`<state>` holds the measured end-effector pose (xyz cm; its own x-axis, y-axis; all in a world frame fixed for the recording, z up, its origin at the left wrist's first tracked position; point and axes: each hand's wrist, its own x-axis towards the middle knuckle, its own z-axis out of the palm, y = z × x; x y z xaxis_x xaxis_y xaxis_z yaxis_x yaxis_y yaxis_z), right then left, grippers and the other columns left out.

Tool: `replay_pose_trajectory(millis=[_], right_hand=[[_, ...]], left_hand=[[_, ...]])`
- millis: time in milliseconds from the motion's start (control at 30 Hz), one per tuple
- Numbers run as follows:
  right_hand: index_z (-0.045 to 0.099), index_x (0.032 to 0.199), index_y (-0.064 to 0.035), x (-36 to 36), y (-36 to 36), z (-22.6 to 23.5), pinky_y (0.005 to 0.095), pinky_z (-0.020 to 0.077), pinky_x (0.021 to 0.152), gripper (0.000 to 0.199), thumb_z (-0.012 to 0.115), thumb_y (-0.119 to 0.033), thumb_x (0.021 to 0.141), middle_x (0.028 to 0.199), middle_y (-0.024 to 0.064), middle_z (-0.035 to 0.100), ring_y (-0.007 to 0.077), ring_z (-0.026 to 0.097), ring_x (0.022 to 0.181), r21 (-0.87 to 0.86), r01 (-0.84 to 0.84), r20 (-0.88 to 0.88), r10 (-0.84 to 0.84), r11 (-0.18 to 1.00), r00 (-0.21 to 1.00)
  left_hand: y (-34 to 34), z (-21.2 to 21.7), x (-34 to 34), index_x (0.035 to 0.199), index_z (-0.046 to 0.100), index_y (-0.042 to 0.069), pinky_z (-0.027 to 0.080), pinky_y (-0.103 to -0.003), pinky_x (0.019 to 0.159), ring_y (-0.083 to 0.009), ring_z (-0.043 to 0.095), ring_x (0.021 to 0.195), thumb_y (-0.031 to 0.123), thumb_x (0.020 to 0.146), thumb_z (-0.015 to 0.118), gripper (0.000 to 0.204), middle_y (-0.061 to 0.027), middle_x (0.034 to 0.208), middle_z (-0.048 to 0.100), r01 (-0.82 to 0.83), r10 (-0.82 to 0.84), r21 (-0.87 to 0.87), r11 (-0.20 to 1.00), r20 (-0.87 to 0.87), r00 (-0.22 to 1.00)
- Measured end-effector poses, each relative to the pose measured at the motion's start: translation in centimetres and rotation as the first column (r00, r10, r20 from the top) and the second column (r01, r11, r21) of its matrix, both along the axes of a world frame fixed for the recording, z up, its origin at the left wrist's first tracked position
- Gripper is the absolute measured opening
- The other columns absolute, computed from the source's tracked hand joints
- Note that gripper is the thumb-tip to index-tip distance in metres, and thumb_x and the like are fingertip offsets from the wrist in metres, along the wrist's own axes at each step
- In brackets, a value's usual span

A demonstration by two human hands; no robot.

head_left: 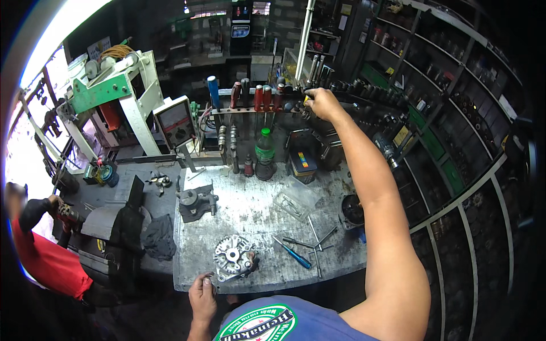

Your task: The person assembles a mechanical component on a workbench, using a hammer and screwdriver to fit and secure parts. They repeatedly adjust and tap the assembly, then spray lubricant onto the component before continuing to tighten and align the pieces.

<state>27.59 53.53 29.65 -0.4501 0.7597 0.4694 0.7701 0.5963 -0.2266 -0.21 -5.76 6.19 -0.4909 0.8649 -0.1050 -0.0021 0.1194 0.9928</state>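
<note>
My right arm reaches across the bench to the tool rack at the back. There my right hand is closed on a small yellow-and-black tool handle; the rest of that tool is hidden. Low at the bench's front edge, my left hand has its fingers curled together, and whatever they may hold is too small to name. Just beyond it lies a round metal alternator housing. To the right of the housing are a blue-handled screwdriver and a T-handle wrench.
On the metal workbench stand a green-capped bottle, a dark box and a clear plastic tray. A metal part lies on a dark cloth. Shelves line the right; a red-clothed person works at left.
</note>
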Motion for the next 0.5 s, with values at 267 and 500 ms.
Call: replay_pose_trajectory(millis=[267, 500], right_hand=[[0.076, 0.127, 0.0014, 0.7, -0.7, 0.8, 0.0510, 0.0582, 0.101, 0.036, 0.077, -0.020, 0.098, 0.116, 0.0279, 0.078, 0.0450, 0.074, 0.114, 0.037, 0.123, -0.206, -0.112, 0.992, 0.972], [0.075, 0.130, 0.0012, 0.7, -0.8, -0.2, 0.0490, 0.0585, 0.102, 0.037, 0.077, -0.018, 0.099, 0.117, 0.0282, 0.078, 0.0432, 0.075, 0.115, 0.020, 0.098, -0.181, -0.093, 0.995, 0.979]], left_hand=[[0.1, -0.5, 0.0, 0.126, 0.071, -0.003, 0.039, -0.025, 0.058, -0.0043, 0.046, 0.064, 0.018, 0.116, 0.056, 0.028, 0.0047, 0.073, 0.052, -0.034, 0.034, 0.000, 0.999, 0.008, 0.999], [0.0, -0.2, -0.1, 0.125, 0.071, -0.002, 0.039, -0.025, 0.057, -0.0043, 0.047, 0.063, 0.017, 0.116, 0.055, 0.027, 0.0045, 0.072, 0.053, -0.030, 0.030, -0.008, 1.000, -0.025, 0.999]])
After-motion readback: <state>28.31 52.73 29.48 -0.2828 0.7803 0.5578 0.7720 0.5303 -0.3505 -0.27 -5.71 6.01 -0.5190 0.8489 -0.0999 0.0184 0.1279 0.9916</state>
